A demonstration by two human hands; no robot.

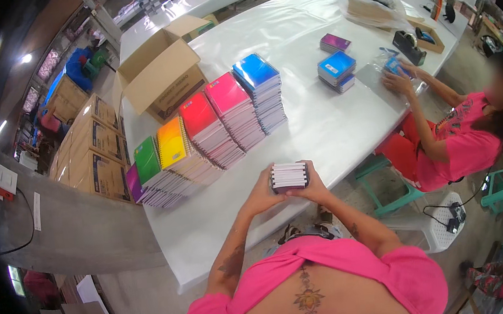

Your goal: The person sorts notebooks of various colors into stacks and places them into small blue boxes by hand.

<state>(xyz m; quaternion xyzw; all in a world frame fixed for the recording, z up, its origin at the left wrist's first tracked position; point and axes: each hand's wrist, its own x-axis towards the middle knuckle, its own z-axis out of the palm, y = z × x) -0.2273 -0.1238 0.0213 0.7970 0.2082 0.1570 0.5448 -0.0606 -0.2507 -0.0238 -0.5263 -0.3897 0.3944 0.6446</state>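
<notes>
Between my left hand (pixel 261 193) and my right hand (pixel 314 184) is a small stack of pocket notebooks (pixel 289 176), gripped from both sides at the table's near edge. Their white page edges and dark bindings face up. Both hands are closed round the stack, the thumbs at its near side. Just beyond and to the left, tall stacks of spiral notebooks stand in a slanting row: purple (pixel 134 184), green (pixel 147 157), yellow (pixel 172 143), red (pixel 200 114), pink (pixel 227 93) and blue (pixel 256 72).
An opened cardboard box (pixel 163 74) stands behind the row on the white table (pixel 317 144). Farther right are blue notebooks (pixel 337 65), purple notebooks (pixel 334 42) and a tape dispenser (pixel 410 48). A co-worker in pink (pixel 476 139) handles a blue packet (pixel 394 67). Closed boxes (pixel 90 165) stand at left.
</notes>
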